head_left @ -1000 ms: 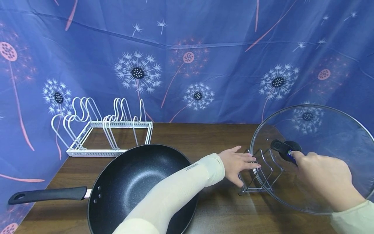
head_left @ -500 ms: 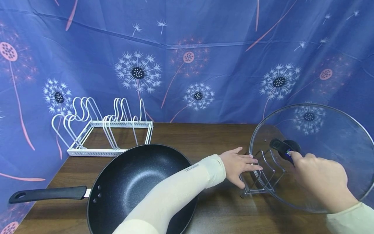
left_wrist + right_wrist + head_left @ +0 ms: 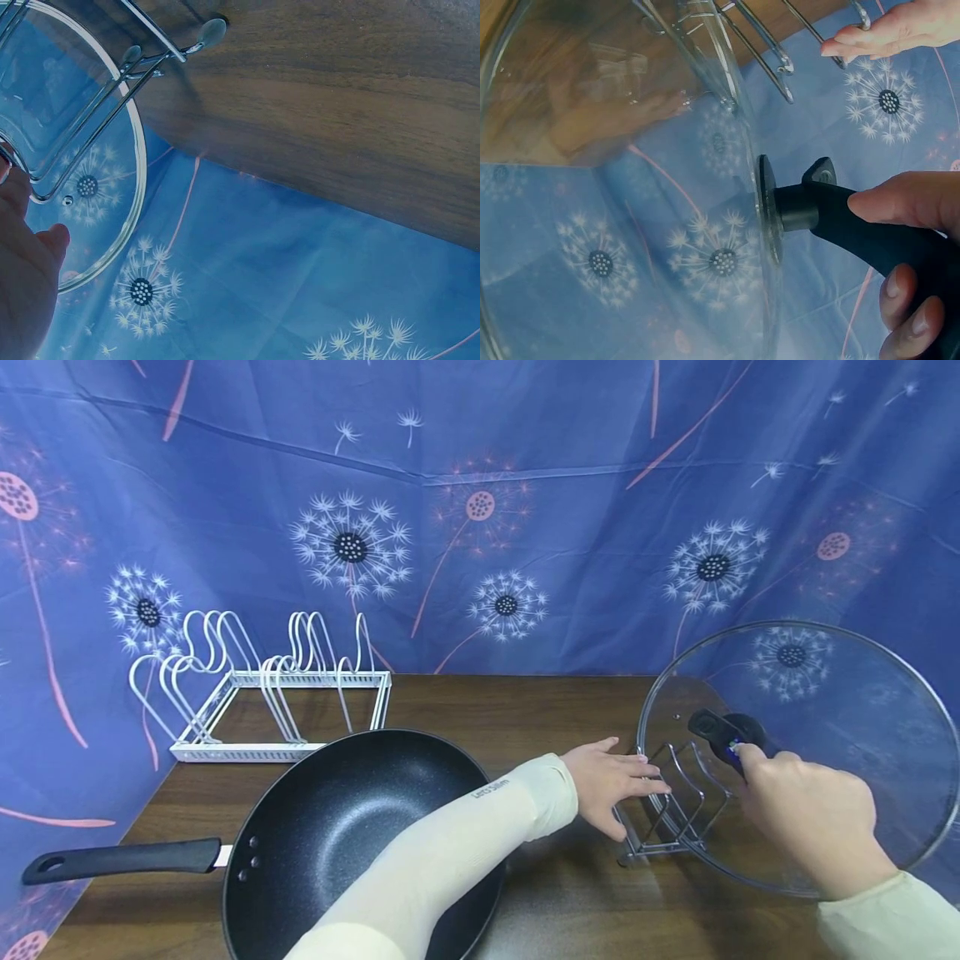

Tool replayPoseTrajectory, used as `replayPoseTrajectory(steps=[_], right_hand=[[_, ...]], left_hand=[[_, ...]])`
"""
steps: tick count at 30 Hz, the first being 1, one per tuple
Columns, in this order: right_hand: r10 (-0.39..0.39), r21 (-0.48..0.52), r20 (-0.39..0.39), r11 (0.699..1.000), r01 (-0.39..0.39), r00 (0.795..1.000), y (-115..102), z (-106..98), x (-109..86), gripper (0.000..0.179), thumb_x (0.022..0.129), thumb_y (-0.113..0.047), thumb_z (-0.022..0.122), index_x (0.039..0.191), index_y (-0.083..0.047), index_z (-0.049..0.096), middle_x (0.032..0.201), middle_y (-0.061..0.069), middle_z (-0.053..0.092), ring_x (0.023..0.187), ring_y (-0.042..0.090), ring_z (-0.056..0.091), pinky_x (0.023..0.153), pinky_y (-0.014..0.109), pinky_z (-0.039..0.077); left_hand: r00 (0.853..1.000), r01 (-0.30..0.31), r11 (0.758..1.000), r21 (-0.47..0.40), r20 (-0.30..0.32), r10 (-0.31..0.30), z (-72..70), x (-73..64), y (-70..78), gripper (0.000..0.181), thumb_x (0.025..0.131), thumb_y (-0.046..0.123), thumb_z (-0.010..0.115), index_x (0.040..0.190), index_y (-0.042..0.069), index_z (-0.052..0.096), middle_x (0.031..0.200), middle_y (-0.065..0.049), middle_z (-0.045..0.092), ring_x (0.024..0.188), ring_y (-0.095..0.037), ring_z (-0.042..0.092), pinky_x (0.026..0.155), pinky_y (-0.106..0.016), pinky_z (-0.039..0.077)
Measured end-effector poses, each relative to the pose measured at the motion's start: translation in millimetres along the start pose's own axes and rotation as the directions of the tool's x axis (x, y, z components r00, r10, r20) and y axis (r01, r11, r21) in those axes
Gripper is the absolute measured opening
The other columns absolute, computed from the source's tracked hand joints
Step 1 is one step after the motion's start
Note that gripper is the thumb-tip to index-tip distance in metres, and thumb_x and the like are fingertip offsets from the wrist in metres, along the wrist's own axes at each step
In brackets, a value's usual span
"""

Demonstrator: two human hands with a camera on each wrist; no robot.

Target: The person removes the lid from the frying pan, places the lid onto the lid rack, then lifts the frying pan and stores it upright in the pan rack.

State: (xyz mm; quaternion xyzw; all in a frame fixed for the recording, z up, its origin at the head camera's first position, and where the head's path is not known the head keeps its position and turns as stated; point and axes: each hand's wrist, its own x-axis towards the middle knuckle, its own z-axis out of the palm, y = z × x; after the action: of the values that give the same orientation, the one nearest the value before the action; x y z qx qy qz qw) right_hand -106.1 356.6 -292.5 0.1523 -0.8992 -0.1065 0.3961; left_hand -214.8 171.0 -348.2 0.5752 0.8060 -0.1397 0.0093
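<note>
My right hand [image 3: 810,814] grips the black handle [image 3: 862,232] of a large round glass lid [image 3: 847,710], thumb along its top. Held on edge, the lid has a metal rim, and its left part overlaps a small chrome wire rack [image 3: 660,848] on the table. In the right wrist view, the rim passes among the rack's wires. My left hand [image 3: 611,781] reaches over the rack's left side, fingers spread and fairly straight. Its fingertips are right at a wire loop, as the left wrist view shows beside the rack wires [image 3: 101,124].
A deep black frying pan [image 3: 390,777] lies front left, its handle pointing left; my left forearm crosses over it. Behind it stands a white wire rack [image 3: 277,752] with tall loops. A blue dandelion-print cloth [image 3: 585,527] hangs behind the wooden table [image 3: 510,710].
The lid and my right hand have shifted slightly left, the lid also rising a little. My left hand stays at the chrome rack.
</note>
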Motion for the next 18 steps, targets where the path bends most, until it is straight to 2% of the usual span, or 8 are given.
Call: replayPoseTrajectory(steps=[2, 3, 4, 7, 9, 10, 14, 18], right_hand=[[0.018, -0.007, 0.012, 1.000, -0.018, 1.000, -1.4, -0.8, 0.7, 0.031, 0.061, -0.005, 0.071, 0.090, 0.006, 0.064, 0.044, 0.014, 0.042, 0.027, 0.020, 0.029, 0.024, 0.041, 0.020], [0.021, -0.009, 0.011, 1.000, -0.021, 1.000, -1.9, -1.1, 0.9, 0.030, 0.062, -0.006, 0.070, 0.089, 0.006, 0.064, 0.044, 0.013, 0.042, 0.027, 0.020, 0.029, 0.024, 0.041, 0.020], [0.019, -0.008, 0.000, 1.000, -0.019, 1.000, -2.2, -0.6, 1.1, 0.025, 0.070, -0.010, 0.066, 0.088, 0.006, 0.063, 0.043, 0.013, 0.042, 0.027, 0.021, 0.029, 0.024, 0.041, 0.019], [0.008, -0.004, -0.046, 1.000, -0.009, 0.999, -3.0, 1.2, 1.8, 0.036, 0.091, -0.025, 0.046, 0.085, 0.006, 0.062, 0.043, 0.014, 0.041, 0.026, 0.026, 0.032, 0.025, 0.041, 0.017], [-0.003, -0.002, -0.079, 1.000, 0.003, 0.997, -2.8, 2.7, 1.7, 0.053, 0.095, -0.033, 0.029, 0.085, 0.006, 0.063, 0.043, 0.015, 0.041, 0.026, 0.029, 0.033, 0.025, 0.041, 0.016], [-0.003, 0.000, -0.084, 1.000, 0.003, 0.996, -2.6, 3.0, 1.4, 0.055, 0.096, -0.034, 0.026, 0.085, 0.006, 0.063, 0.043, 0.015, 0.041, 0.026, 0.030, 0.034, 0.025, 0.041, 0.016], [0.001, 0.011, -0.070, 1.000, -0.001, 0.998, -1.6, 2.8, -0.4, 0.037, 0.084, -0.025, 0.043, 0.089, 0.005, 0.065, 0.045, 0.016, 0.043, 0.028, 0.031, 0.036, 0.026, 0.042, 0.018], [0.009, 0.015, -0.048, 1.000, -0.008, 0.999, -2.8, 2.4, 0.0, 0.033, 0.075, -0.021, 0.051, 0.090, 0.006, 0.064, 0.046, 0.017, 0.044, 0.028, 0.031, 0.036, 0.025, 0.042, 0.019]], left_hand=[[1.000, -0.002, 1.000, -0.010, -0.001, 0.002, 0.3, -0.2, -0.8, 0.081, 0.086, 0.062, 0.052, 0.153, 0.038, 0.013, 0.157, 0.018, 0.012, 0.142, 0.001, 0.007, 0.116, -0.034, 0.005], [1.000, -0.004, 1.000, -0.015, -0.002, 0.004, 0.3, -0.3, -1.1, 0.081, 0.086, 0.061, 0.053, 0.153, 0.038, 0.013, 0.157, 0.018, 0.012, 0.142, 0.001, 0.007, 0.116, -0.034, 0.006], [1.000, -0.005, 1.000, -0.021, -0.004, 0.005, 0.4, -0.2, -1.5, 0.081, 0.086, 0.061, 0.054, 0.153, 0.038, 0.014, 0.157, 0.017, 0.013, 0.142, 0.001, 0.007, 0.116, -0.034, 0.006], [1.000, -0.008, 1.000, -0.029, -0.004, 0.008, 0.9, 0.3, -3.2, 0.080, 0.086, 0.059, 0.055, 0.152, 0.039, 0.015, 0.157, 0.018, 0.013, 0.142, 0.001, 0.007, 0.116, -0.034, 0.006], [1.000, -0.010, 0.999, -0.032, -0.003, 0.010, 0.9, 0.6, -4.4, 0.080, 0.086, 0.059, 0.055, 0.152, 0.039, 0.016, 0.157, 0.019, 0.013, 0.142, 0.002, 0.007, 0.116, -0.035, 0.006], [1.000, -0.011, 0.999, -0.034, -0.002, 0.011, 0.8, 0.9, -4.9, 0.079, 0.086, 0.059, 0.055, 0.152, 0.039, 0.016, 0.157, 0.019, 0.013, 0.141, 0.002, 0.007, 0.116, -0.035, 0.006], [1.000, -0.016, 0.999, -0.042, 0.000, 0.016, 0.2, 2.6, -6.8, 0.079, 0.086, 0.058, 0.055, 0.152, 0.039, 0.017, 0.157, 0.018, 0.014, 0.141, 0.003, 0.007, 0.116, -0.036, 0.006], [1.000, -0.013, 0.999, -0.036, -0.009, 0.012, 1.0, 4.8, -9.0, 0.077, 0.087, 0.056, 0.056, 0.152, 0.037, 0.019, 0.157, 0.018, 0.015, 0.141, 0.002, 0.009, 0.116, -0.037, 0.008]])
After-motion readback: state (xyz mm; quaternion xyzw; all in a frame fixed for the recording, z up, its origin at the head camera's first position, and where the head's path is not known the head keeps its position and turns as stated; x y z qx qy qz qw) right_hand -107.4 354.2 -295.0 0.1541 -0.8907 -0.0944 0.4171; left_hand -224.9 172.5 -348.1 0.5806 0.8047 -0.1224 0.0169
